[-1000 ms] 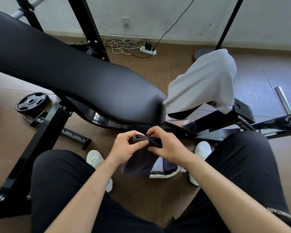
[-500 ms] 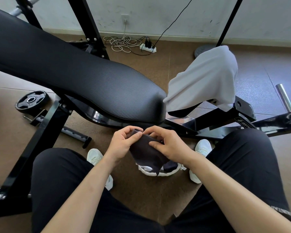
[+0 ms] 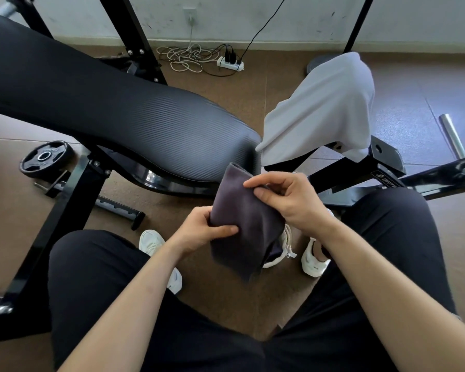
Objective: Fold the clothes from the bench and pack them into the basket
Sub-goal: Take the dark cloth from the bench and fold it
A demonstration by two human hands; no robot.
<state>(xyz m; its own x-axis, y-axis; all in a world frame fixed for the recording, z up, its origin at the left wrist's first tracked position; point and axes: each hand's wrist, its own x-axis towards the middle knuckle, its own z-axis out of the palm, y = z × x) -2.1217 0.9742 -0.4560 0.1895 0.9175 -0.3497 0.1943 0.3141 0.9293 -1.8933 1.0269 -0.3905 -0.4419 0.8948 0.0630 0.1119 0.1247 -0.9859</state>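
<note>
- L hand [image 3: 207, 229]: thumb flat on front of dark cloth [image 3: 242, 210], fingers curled behind; grips the cloth's lower left edge.
- R hand [image 3: 287, 200]: thumb + forefinger pinch the cloth's upper right edge, other fingers curled in.
- Dark cloth: grey-purple, folded, held in air betw. both hands, just in front of the near end of the bench pad [image 3: 118, 114]. Top fold close to pad rim; lower corner hangs free.
- White shoes [image 3: 152, 241]: on floor in front of pad, beneath hands + cloth.
- White garment [image 3: 320, 111]: draped loose over frame just right of pad end.
- Weight plate [image 3: 45, 158]: flat on floor, beneath pad's left part.
- Power strip [image 3: 230, 64] w/ coiled cables: on floor beyond pad, by wall.
</note>
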